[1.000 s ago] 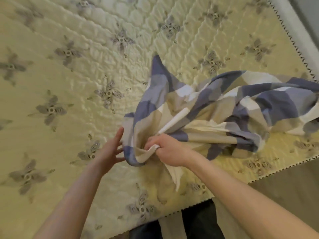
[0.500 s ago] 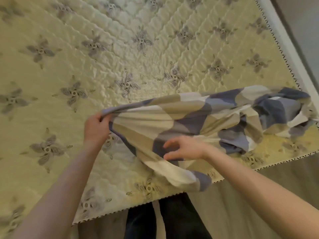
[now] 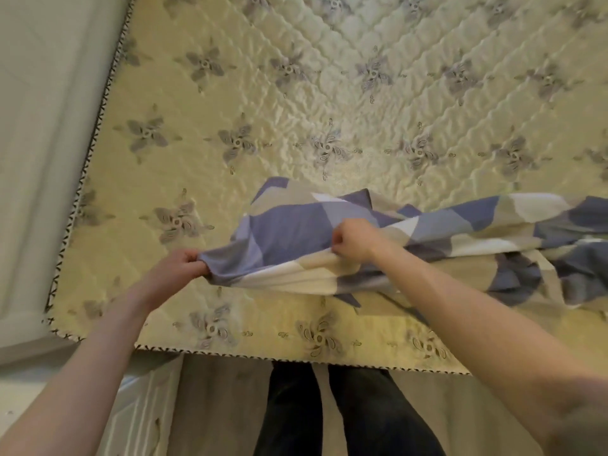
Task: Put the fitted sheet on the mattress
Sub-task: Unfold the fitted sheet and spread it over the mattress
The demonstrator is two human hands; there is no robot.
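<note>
Head view: the mattress [image 3: 296, 103] fills the upper and middle frame. Its cover is pale yellow, quilted, and printed with grey flower motifs; a black-and-white stitched piping runs along its near and left edges.

The fitted sheet [image 3: 292, 232] is patterned in blue, beige and white patches. It lies bunched on the near part of the mattress, from the centre out past the right edge of the frame. No corner of the mattress is covered by it.

The left hand [image 3: 182, 264] grips the left end of the sheet. Its fingers [image 3: 192, 258] are curled tight around a gathered wad of blue fabric, raised just above the mattress surface.

The right hand [image 3: 353, 240] holds the sheet further right, with its fingers [image 3: 339, 240] curled and pinching a fold. The fabric between the two hands is drawn into a taut band.

A white panel [image 3: 39, 159] borders the mattress on the left. The person's legs [image 3: 345, 413], in dark trousers, stand against the near edge of the mattress, below the hands.
</note>
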